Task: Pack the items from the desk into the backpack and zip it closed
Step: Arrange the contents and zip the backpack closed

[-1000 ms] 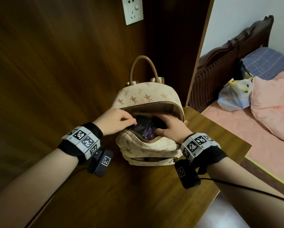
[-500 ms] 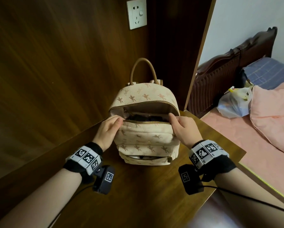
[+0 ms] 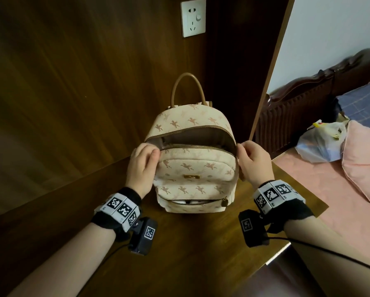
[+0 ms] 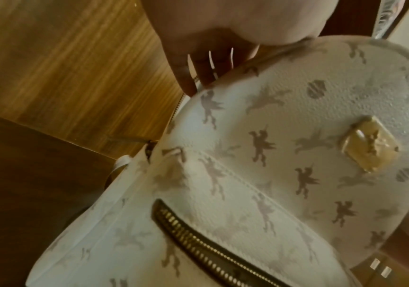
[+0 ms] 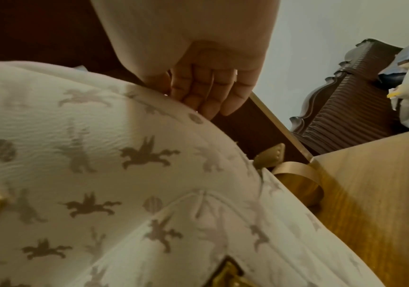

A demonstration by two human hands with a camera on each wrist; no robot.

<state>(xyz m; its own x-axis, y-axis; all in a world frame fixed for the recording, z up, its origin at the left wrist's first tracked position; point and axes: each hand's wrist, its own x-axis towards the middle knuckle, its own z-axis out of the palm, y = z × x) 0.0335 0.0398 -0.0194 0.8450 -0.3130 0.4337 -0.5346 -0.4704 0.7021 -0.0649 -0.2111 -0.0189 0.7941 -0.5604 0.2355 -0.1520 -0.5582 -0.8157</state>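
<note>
Backpack: cream backpack (image 3: 192, 168) printed with winged horses is standing upright near the worktop's (image 3: 190, 254) far edge, against the wooden wall panel, its tan handle (image 3: 188, 86) rising above it.
Main compartment: zipper opening (image 3: 190, 139) is gaping wide across the top, showing brown lining; contents are too dark to tell.
Front pocket: lower zipper (image 3: 198, 202) is sitting partly open, something pale showing inside.
Left hand: left hand (image 3: 141, 166) is pinching the opening's left end, fingers curled onto the rim beside the zipper teeth.
Right hand: right hand (image 3: 253, 161) is gripping the opening's right end, fingers curled over the edge.
Surroundings: white wall socket (image 3: 193, 18) is sitting above the backpack; bed with pink bedding (image 3: 351, 179) and a plastic bag (image 3: 321, 142) is lying past the worktop's right edge.
</note>
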